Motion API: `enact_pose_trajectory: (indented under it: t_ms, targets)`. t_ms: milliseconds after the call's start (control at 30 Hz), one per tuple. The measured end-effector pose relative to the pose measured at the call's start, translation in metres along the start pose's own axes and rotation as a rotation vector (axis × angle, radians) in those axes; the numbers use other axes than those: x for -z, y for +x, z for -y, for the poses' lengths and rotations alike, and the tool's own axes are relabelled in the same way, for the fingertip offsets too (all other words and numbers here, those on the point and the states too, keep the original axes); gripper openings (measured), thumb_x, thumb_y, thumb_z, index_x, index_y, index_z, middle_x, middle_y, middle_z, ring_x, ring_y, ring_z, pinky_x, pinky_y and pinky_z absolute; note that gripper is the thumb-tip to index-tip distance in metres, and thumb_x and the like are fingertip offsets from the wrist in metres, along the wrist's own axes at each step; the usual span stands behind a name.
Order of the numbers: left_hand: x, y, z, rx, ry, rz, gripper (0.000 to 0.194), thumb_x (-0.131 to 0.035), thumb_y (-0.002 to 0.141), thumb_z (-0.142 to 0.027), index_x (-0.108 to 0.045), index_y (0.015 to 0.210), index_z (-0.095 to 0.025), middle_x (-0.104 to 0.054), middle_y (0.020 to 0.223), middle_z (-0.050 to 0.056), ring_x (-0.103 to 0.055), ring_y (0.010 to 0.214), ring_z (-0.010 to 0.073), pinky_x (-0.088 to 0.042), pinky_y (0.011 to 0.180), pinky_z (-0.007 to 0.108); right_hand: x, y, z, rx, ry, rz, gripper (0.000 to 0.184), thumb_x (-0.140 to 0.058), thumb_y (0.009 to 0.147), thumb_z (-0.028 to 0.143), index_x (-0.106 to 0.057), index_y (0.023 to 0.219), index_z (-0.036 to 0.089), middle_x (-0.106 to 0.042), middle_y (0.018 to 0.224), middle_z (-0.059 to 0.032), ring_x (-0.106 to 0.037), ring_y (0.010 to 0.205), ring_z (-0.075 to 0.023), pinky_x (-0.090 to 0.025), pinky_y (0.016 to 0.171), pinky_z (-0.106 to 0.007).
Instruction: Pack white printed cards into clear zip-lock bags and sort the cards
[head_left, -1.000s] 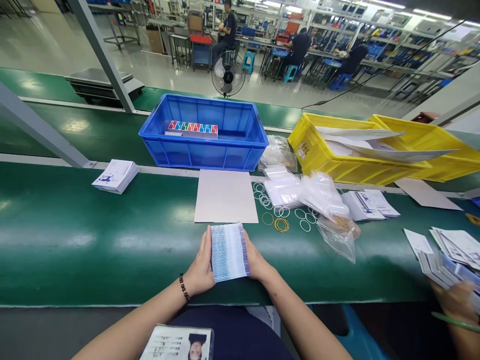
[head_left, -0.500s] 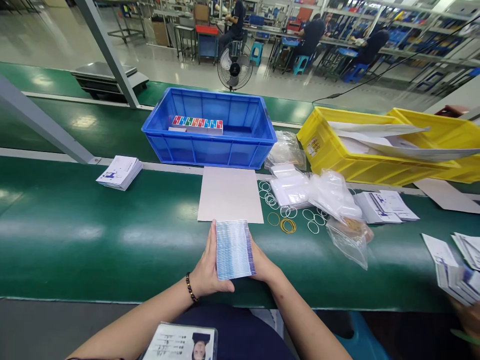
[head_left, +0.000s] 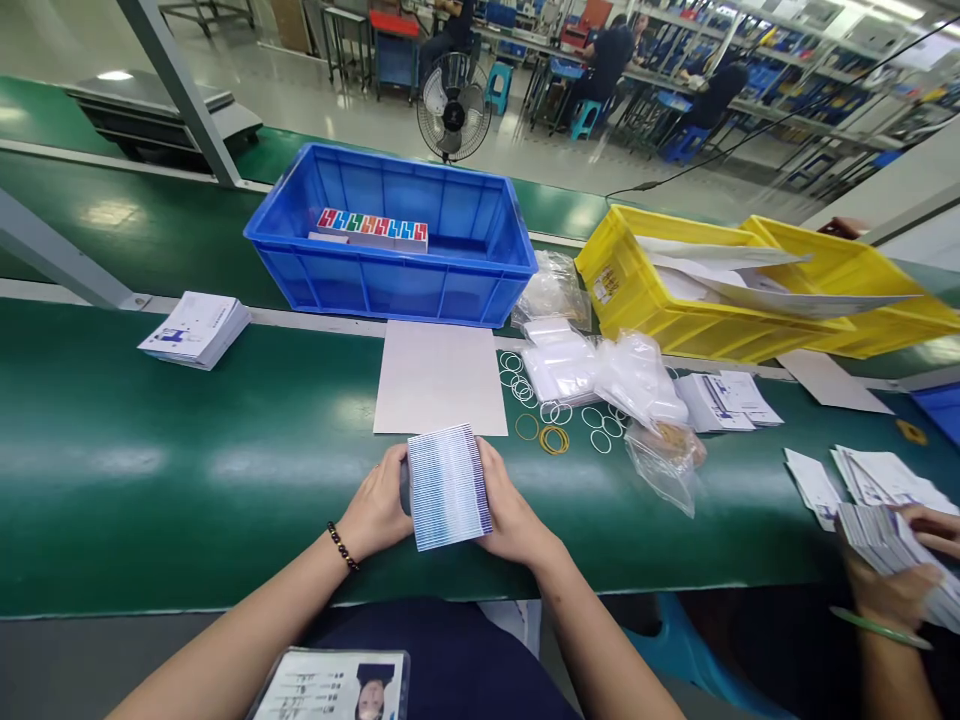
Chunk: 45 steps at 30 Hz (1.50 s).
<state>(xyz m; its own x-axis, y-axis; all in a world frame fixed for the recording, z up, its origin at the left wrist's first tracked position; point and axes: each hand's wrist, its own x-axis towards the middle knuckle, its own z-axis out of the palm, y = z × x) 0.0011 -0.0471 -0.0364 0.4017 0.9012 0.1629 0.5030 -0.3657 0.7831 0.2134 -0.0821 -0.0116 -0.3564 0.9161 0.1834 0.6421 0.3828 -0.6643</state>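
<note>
A thick stack of booklets [head_left: 448, 488] is held upright between my two hands, its striped white, blue and purple edges facing up at me. My left hand [head_left: 379, 507] grips its left side, with a beaded bracelet on that wrist. Against the right side presses my right hand [head_left: 511, 505], its fingers partly hidden behind the stack. Just beyond lies a white sheet of card [head_left: 442, 380] on the green table. White rings [head_left: 520, 388] and tan rubber bands [head_left: 554, 440] lie to the right of the sheet.
Behind the sheet stands a blue bin [head_left: 390, 280] with small coloured boxes inside. Yellow bins [head_left: 712, 325] hold papers at the right, beside clear plastic bags [head_left: 634, 380]. Another pile of booklets [head_left: 196, 330] lies left. At far right, a co-worker's hands [head_left: 892, 590] hold leaflets.
My left thumb has shifted from the front of the stack to its side, and the stack is slightly tilted. The view has turned right, bringing the co-worker's hands further into sight.
</note>
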Motion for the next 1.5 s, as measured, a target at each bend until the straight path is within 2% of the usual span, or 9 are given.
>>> enact_pose_trajectory:
  t_ms: [67,133,200,367,467,700,933,1100,1500]
  targets:
    - [-0.004,-0.003,0.0,0.011,0.057,-0.033,0.071,-0.067,0.067,-0.031,-0.031,0.127,-0.019,-0.056,0.109,0.016,-0.06,0.098,0.0327,-0.05,0.08,0.05,0.011,-0.017,0.012,0.053,-0.084,-0.142,0.091,-0.062,0.076,0.028,-0.005,0.145,0.016,-0.026,0.144,-0.0181,-0.028,0.133,-0.0331,-0.038,0.101,-0.054]
    - [-0.008,-0.005,0.001,0.0,0.114,-0.055,0.07,-0.065,0.069,-0.031,-0.029,0.128,-0.019,-0.057,0.108,0.017,-0.06,0.097,0.0331,-0.051,0.079,0.049,0.018,-0.035,0.025,0.163,-0.165,-0.354,0.078,-0.056,0.079,0.019,-0.012,0.144,0.02,-0.037,0.139,-0.0144,-0.033,0.13,-0.0306,-0.04,0.098,-0.056]
    - [-0.01,-0.006,0.002,-0.021,0.153,-0.058,0.069,-0.061,0.072,-0.03,-0.026,0.131,-0.018,-0.055,0.113,0.017,-0.059,0.099,0.033,-0.05,0.079,0.049,0.018,-0.049,0.036,0.265,-0.238,-0.469,0.073,-0.049,0.08,0.01,-0.015,0.143,0.023,-0.051,0.127,-0.0099,-0.036,0.129,-0.0273,-0.043,0.095,-0.054]
    - [-0.011,-0.006,0.004,-0.049,0.2,-0.059,0.094,-0.058,0.075,-0.038,0.004,0.142,-0.014,-0.053,0.121,0.021,-0.058,0.102,0.0358,-0.051,0.079,0.049,0.006,-0.058,0.043,0.293,-0.313,-0.385,0.068,-0.046,0.08,0.009,-0.021,0.142,0.019,-0.066,0.108,-0.0075,-0.032,0.131,-0.0255,-0.039,0.1,-0.054]
    - [-0.011,-0.007,0.005,-0.043,0.22,-0.049,0.1,-0.058,0.075,-0.041,0.011,0.141,-0.013,-0.053,0.121,0.022,-0.058,0.103,0.0373,-0.051,0.079,0.049,0.002,-0.054,0.041,0.282,-0.315,-0.373,0.067,-0.047,0.078,0.009,-0.025,0.141,0.015,-0.067,0.106,-0.0081,-0.033,0.13,-0.0261,-0.034,0.103,-0.055]
    - [-0.011,-0.007,0.004,-0.014,0.224,-0.023,0.103,-0.06,0.073,-0.042,0.012,0.141,-0.012,-0.049,0.126,0.024,-0.055,0.107,0.0386,-0.049,0.082,0.051,0.002,-0.053,0.044,0.313,-0.326,-0.384,0.063,-0.045,0.08,0.01,-0.026,0.14,0.015,-0.066,0.099,-0.0096,-0.041,0.121,-0.0286,-0.038,0.096,-0.056]
    - [-0.012,-0.008,0.005,-0.023,0.229,-0.054,0.103,-0.062,0.072,-0.038,0.01,0.142,-0.013,-0.047,0.129,0.024,-0.054,0.109,0.0393,-0.048,0.085,0.052,-0.003,-0.046,0.048,0.232,-0.36,-0.428,0.045,-0.042,0.089,0.03,-0.042,0.133,0.019,-0.053,0.079,-0.0051,-0.051,0.095,-0.0247,-0.041,0.093,-0.054]
    - [-0.012,-0.008,0.006,-0.045,0.25,-0.043,0.102,-0.06,0.075,-0.04,0.013,0.141,-0.014,-0.04,0.135,0.025,-0.052,0.112,0.0399,-0.047,0.086,0.052,-0.005,-0.042,0.049,0.215,-0.37,-0.434,0.047,-0.044,0.087,0.028,-0.044,0.133,0.017,-0.049,0.078,-0.0051,-0.049,0.093,-0.025,-0.038,0.094,-0.055]
    - [-0.013,-0.007,0.007,-0.099,0.264,-0.094,0.099,-0.055,0.077,-0.051,0.009,0.142,-0.012,-0.046,0.13,0.025,-0.053,0.112,0.0353,-0.048,0.086,0.052,-0.004,-0.043,0.052,0.195,-0.364,-0.433,0.045,-0.049,0.084,0.022,-0.047,0.129,0.018,-0.051,0.077,-0.0042,-0.049,0.092,-0.0234,-0.037,0.096,-0.053]
